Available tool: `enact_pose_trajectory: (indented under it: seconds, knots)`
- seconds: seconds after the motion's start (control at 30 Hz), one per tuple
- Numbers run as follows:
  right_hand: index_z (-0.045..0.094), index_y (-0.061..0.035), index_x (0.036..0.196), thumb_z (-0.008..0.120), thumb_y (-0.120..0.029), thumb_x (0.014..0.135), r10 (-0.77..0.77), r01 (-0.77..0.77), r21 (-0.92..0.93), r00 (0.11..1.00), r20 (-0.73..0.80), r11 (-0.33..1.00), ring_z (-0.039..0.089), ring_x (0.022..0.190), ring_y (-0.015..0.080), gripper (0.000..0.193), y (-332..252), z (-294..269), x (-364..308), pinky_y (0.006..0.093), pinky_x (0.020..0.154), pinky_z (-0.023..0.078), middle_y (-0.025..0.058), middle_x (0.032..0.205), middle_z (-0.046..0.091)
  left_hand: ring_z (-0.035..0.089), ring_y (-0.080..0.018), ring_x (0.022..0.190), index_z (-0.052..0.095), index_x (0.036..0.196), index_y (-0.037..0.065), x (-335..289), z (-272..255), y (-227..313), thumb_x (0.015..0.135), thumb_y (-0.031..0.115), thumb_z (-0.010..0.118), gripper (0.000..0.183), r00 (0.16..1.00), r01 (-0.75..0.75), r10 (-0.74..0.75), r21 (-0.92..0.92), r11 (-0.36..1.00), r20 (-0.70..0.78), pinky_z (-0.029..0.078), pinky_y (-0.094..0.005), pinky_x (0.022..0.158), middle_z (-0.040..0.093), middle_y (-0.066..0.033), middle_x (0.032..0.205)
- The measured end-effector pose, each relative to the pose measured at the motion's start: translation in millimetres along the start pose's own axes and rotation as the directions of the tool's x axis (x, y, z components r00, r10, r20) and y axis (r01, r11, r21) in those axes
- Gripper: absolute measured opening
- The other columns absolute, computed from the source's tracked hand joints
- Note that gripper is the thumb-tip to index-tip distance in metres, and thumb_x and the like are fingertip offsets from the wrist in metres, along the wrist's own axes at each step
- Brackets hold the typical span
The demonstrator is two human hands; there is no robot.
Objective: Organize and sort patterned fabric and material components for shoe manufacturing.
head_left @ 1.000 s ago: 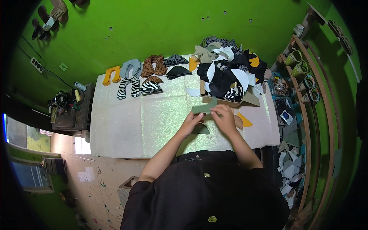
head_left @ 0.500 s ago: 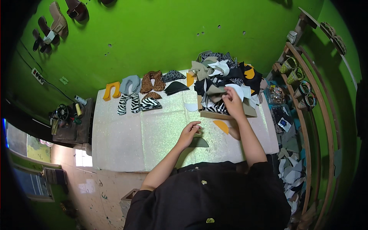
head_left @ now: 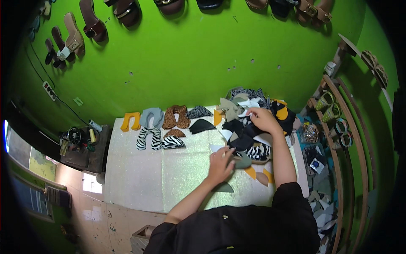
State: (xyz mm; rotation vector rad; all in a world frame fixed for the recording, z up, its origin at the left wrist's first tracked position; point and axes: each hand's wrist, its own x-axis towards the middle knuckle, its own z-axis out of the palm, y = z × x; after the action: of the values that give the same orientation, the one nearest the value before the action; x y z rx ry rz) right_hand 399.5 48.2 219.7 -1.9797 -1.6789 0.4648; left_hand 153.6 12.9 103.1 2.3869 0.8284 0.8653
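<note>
My right hand (head_left: 265,120) reaches over a heap of cut material pieces, fingers pinched on the edge of a white piece (head_left: 245,112). Lower and to the left, my left hand (head_left: 220,166) is slightly blurred, with its fingers on a grey-green rounded piece (head_left: 242,161) in front of the heap. Another grey-green piece (head_left: 224,187) lies on the table below that hand. Black pieces (head_left: 241,142) and zebra-striped pieces (head_left: 258,151) fill the near part of the heap. Between my forearms lie yellow pieces (head_left: 250,172) and a brown piece (head_left: 262,178).
Sorted stacks line the table's back left: yellow (head_left: 130,121), grey (head_left: 152,118), leopard-print (head_left: 176,117), zebra-striped (head_left: 148,139) and black (head_left: 204,126). A wooden rack (head_left: 338,139) with sandals stands right, beside scraps (head_left: 321,207). A dark side table (head_left: 82,146) stands left.
The view has tilted up, showing more sandals on the wall. My right hand has moved farther into the heap; my left hand has moved right and forward to the grey-green piece.
</note>
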Motion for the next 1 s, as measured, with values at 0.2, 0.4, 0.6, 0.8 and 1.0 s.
enact_pose_trajectory:
  seconds: [0.2, 0.4, 0.6, 0.8, 1.0]
  knots:
    - [0.063, -0.0137, 0.099, 0.053, -0.014, 0.078, -0.133, 0.118, -0.101, 0.978, -0.158, 0.988, 0.056, 0.101, 0.0267, 0.023, 40.4, 65.0, 101.9, 0.0467, 0.084, 0.038, 0.0064, 0.102, 0.062, 0.035, -0.0258, 0.130, 0.047, 0.132, 0.019, 32.1, 43.5, -13.7, 0.091, 0.036, 0.047, 0.045, 0.956, -0.222, 0.172, 0.206, 0.953, 0.238, 0.024, -0.0546, 0.101, 0.041, -0.0103, 0.138]
    - [0.053, -0.0173, 0.122, 0.056, -0.015, 0.078, -0.053, -0.001, -0.294, 0.983, -0.176, 0.956, 0.050, 0.114, 0.0244, 0.045, 77.4, 104.6, 133.5, 0.0502, 0.097, 0.030, 0.0033, 0.117, 0.057, 0.039, -0.0249, 0.128, 0.055, 0.125, 0.022, 36.2, 50.2, -18.1, 0.092, 0.035, 0.048, 0.037, 0.947, -0.246, 0.191, 0.203, 0.948, 0.258, 0.027, -0.0514, 0.101, 0.045, -0.0080, 0.136]
    - [0.056, -0.0165, 0.118, 0.058, -0.014, 0.078, 0.097, -0.100, -0.455, 0.995, -0.029, 0.885, 0.047, 0.115, 0.0267, 0.040, 73.8, 103.6, 144.5, 0.0557, 0.099, 0.024, 0.0042, 0.116, 0.057, 0.037, -0.0228, 0.128, 0.058, 0.122, 0.023, 38.9, 47.9, -19.8, 0.091, 0.035, 0.049, 0.035, 0.947, -0.227, 0.170, 0.194, 0.954, 0.271, 0.029, -0.0505, 0.100, 0.044, -0.0067, 0.137]
    - [0.062, -0.0162, 0.095, 0.062, -0.014, 0.076, -0.066, -0.028, -0.394, 0.973, -0.222, 0.919, 0.052, 0.103, 0.0252, 0.019, 86.1, 95.9, 136.8, 0.0524, 0.095, 0.024, 0.0034, 0.091, 0.062, 0.038, -0.0240, 0.127, 0.058, 0.121, 0.023, 39.4, 48.3, -19.1, 0.091, 0.035, 0.048, 0.034, 0.947, -0.226, 0.179, 0.158, 0.961, 0.267, 0.026, -0.0511, 0.102, 0.046, -0.0062, 0.136]
    - [0.060, -0.0138, 0.102, 0.066, -0.024, 0.078, 0.102, -0.067, 0.123, 0.945, -0.310, 0.990, 0.058, 0.082, 0.0184, 0.026, 60.0, 19.5, 140.5, 0.0440, 0.090, 0.027, 0.0023, 0.077, 0.059, 0.041, -0.0241, 0.125, 0.063, 0.113, 0.020, 52.9, 40.1, -15.4, 0.093, 0.032, 0.046, 0.029, 0.953, -0.057, 0.071, -0.057, 0.997, 0.295, 0.021, -0.0521, 0.102, 0.054, -0.0066, 0.125]
